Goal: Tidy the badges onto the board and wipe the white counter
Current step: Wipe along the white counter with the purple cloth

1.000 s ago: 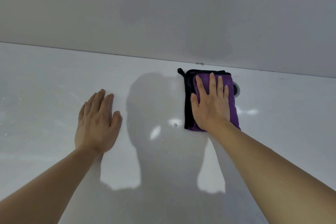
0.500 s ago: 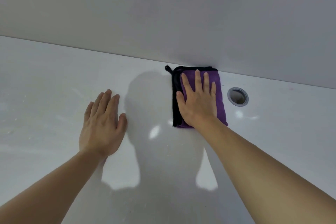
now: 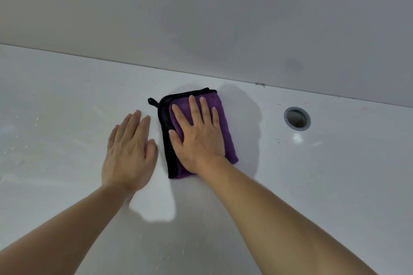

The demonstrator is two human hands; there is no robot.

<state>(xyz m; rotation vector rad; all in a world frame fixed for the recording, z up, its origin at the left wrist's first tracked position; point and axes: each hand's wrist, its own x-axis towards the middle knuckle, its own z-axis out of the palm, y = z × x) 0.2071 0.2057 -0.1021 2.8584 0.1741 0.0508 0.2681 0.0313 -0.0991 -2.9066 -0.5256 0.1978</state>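
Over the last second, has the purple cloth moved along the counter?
Yes. The purple cloth, pressed under the right hand, has slid left, away from the round hole it earlier overlapped, toward the left hand.

1. Lighting is moderate and even, leaning cool grey.
2. The light comes from behind and above the person: a broad soft shadow of head and arms falls forward across the white worktop (image 3: 67, 100).
3. A small bright glare spot sits on the glossy surface just below the round grommet hole (image 3: 297, 118).
4. The wide-angle lens bows the worktop's back edge.
5. Focus is fairly sharp; speckles at the left edge look soft.
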